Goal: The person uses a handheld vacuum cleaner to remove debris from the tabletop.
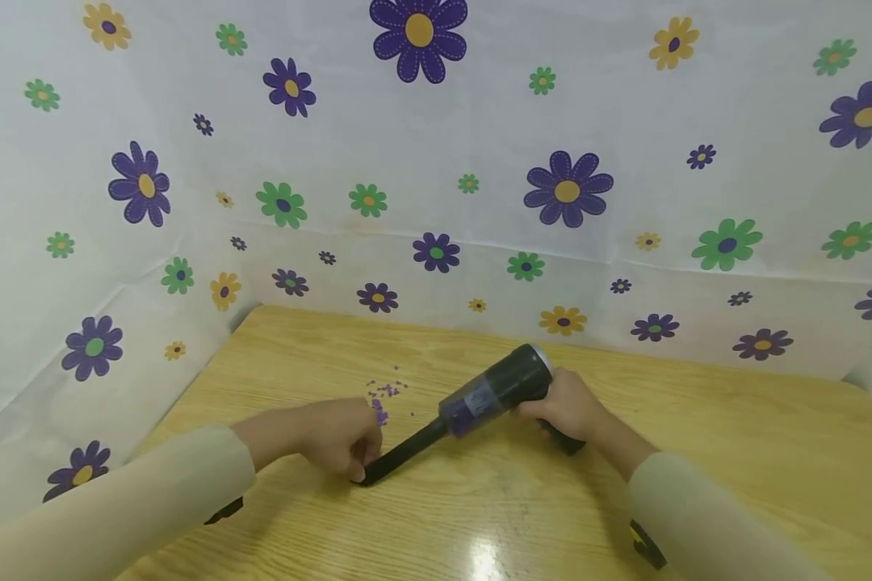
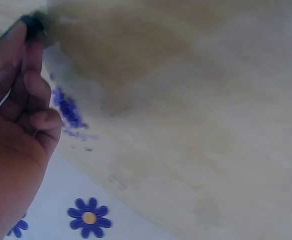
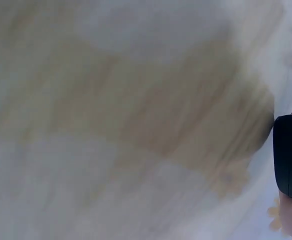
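Observation:
A black handheld vacuum cleaner (image 1: 497, 387) with a clear dust cup is held over the wooden table, its long thin nozzle (image 1: 410, 449) slanting down to the left. My right hand (image 1: 570, 410) grips its handle; in the right wrist view only the handle's dark end (image 3: 289, 156) and a bit of the hand show. With thumb and fingertips my left hand (image 1: 341, 440) pinches the nozzle's tip, seen also as a dark end (image 2: 33, 27) in the left wrist view. Purple bits (image 1: 379, 407) lie scattered on the table just beyond the left hand. Purple matter shows inside the dust cup.
The wooden table (image 1: 698, 452) reaches back to a white cloth (image 1: 480, 121) printed with purple, green and orange flowers, which hangs behind and at the left side. Light glares off the table's front middle.

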Action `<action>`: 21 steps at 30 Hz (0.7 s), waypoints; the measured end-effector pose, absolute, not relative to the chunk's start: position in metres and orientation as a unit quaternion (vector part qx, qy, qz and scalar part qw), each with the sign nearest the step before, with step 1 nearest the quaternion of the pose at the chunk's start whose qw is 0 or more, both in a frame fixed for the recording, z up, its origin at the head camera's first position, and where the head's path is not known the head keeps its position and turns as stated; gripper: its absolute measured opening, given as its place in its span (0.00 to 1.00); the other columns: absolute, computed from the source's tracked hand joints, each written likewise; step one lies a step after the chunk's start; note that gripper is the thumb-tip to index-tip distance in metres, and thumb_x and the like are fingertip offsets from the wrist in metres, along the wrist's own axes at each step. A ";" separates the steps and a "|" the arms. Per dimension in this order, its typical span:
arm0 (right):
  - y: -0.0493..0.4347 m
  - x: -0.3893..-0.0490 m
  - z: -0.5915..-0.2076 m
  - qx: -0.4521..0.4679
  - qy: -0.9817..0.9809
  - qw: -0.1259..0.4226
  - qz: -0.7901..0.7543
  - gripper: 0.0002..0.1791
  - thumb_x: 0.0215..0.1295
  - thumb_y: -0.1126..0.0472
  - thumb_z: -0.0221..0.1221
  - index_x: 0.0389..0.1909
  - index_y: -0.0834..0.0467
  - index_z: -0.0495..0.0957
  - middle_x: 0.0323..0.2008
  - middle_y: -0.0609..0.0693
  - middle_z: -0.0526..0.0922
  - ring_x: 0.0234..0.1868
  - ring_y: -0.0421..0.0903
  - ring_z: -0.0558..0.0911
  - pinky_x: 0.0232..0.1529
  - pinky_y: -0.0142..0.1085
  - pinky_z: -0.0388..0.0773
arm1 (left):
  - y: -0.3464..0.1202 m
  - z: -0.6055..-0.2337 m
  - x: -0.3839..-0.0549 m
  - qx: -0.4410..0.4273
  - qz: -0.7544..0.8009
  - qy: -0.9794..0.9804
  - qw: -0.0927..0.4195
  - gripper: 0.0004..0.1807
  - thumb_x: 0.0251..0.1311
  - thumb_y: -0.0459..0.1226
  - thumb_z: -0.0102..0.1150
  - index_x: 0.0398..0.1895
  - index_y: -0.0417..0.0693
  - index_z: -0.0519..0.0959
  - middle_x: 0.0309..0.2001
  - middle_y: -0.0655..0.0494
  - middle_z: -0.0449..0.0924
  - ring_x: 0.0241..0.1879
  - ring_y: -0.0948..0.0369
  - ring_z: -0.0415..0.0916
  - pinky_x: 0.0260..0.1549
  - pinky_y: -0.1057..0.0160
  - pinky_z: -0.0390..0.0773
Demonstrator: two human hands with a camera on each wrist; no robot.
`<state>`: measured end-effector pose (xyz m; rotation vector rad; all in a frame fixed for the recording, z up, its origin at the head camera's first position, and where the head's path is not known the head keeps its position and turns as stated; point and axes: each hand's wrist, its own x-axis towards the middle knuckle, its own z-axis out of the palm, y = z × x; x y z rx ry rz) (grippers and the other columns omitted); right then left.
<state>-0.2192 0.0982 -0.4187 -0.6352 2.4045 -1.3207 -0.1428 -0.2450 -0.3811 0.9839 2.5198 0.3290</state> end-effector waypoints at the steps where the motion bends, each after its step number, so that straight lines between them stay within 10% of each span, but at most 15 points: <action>1: 0.103 -0.222 -0.418 -0.217 0.843 0.161 -0.464 0.10 0.54 0.60 0.66 0.23 0.62 0.78 0.12 0.48 0.76 0.12 0.43 0.76 0.20 0.36 0.76 | -0.241 -0.381 -0.149 0.356 0.104 0.908 0.196 0.07 0.47 0.31 0.72 0.21 0.50 0.83 0.21 0.67 0.79 0.23 0.73 0.73 0.26 0.74 0.77; 9: 0.119 -0.242 -0.419 -0.129 0.851 0.098 -0.499 0.14 0.60 0.59 0.62 0.20 0.63 0.76 0.10 0.47 0.75 0.12 0.45 0.76 0.19 0.37 0.77 | -0.230 -0.361 -0.211 0.321 0.028 0.939 0.120 0.06 0.55 0.29 0.66 0.35 0.44 0.87 0.34 0.53 0.87 0.34 0.58 0.83 0.39 0.61 0.85; 21: 0.088 -0.234 -0.420 -0.152 0.865 0.041 -0.477 0.10 0.51 0.62 0.67 0.23 0.62 0.75 0.09 0.46 0.74 0.13 0.43 0.75 0.20 0.34 0.73 | -0.261 -0.368 -0.191 0.316 0.047 0.938 0.134 0.02 0.56 0.30 0.67 0.31 0.45 0.85 0.30 0.57 0.84 0.29 0.63 0.78 0.34 0.64 0.82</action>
